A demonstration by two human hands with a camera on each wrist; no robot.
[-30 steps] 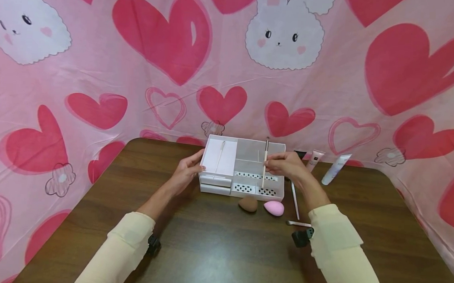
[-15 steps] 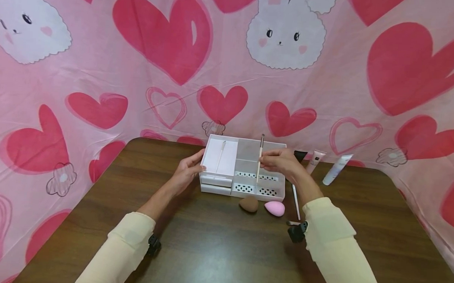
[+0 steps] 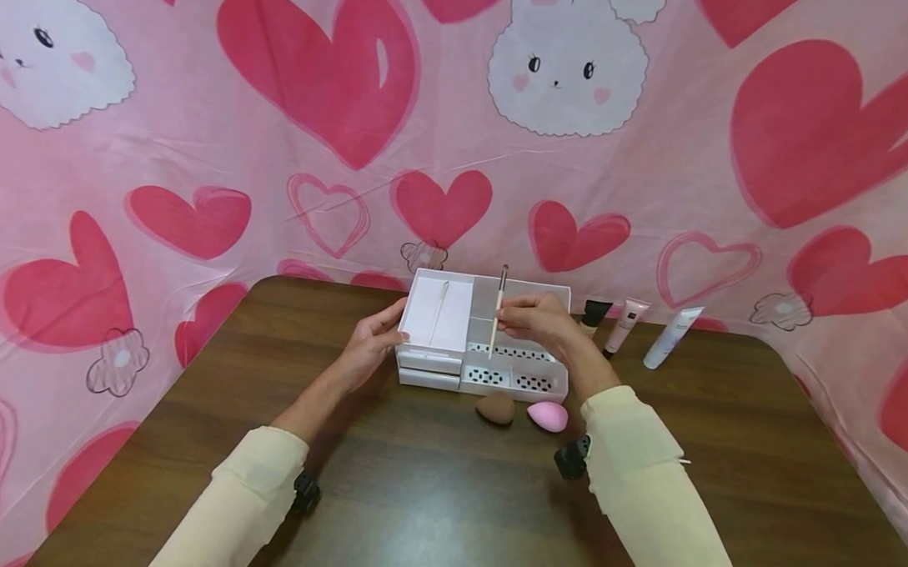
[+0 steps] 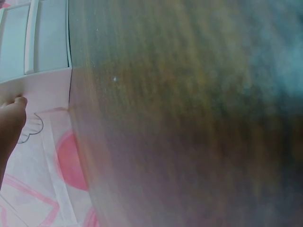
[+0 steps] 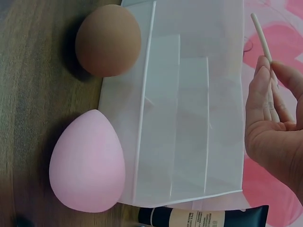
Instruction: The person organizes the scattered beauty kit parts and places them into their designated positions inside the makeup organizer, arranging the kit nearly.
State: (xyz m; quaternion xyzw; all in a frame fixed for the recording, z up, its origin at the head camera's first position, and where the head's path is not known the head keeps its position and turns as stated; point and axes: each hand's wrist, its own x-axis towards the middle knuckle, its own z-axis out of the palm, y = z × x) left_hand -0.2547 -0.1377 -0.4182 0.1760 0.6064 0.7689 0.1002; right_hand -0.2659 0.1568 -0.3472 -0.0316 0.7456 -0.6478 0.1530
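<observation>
And here's the right hand (image 3: pixel 534 318), just right of centre in the head view, thumb and fingers clamped on a slim brush (image 3: pixel 496 322)! Dark tip up, pale handle slanting down, and it's over the right part of the white box (image 3: pixel 430 380). Over to the right wrist view: the pale handle end pokes out above the pinched fingers at upper right, against the pink cloth (image 3: pixel 459 133), apart from the box.

To the left hand (image 3: pixel 365 345), left of centre: thumb and fingers apart, laid along the box's left side, tips touching it. The left wrist view has only part of that hand, at the left edge, against the box's side.

The box itself sits mid-frame on the brown desk (image 3: pixel 416 499). A thin brush (image 3: pixel 440 312) lies in its tray on the left, two drawers (image 3: pixel 430 362) are stacked underneath, and divided slots with a dark-dotted floor fill the right.

Just in front, a brown sponge (image 3: pixel 496 408) and, to its right, a pink sponge (image 3: pixel 548 416), side by side and apart. Right of the box, three tubes in a row: a black-capped tube (image 3: pixel 596 313) nearest it, then a pink tube (image 3: pixel 627 325), then a white tube (image 3: pixel 673 334), leaning. Behind everything, hearts and rabbit faces spread across the cloth!
</observation>
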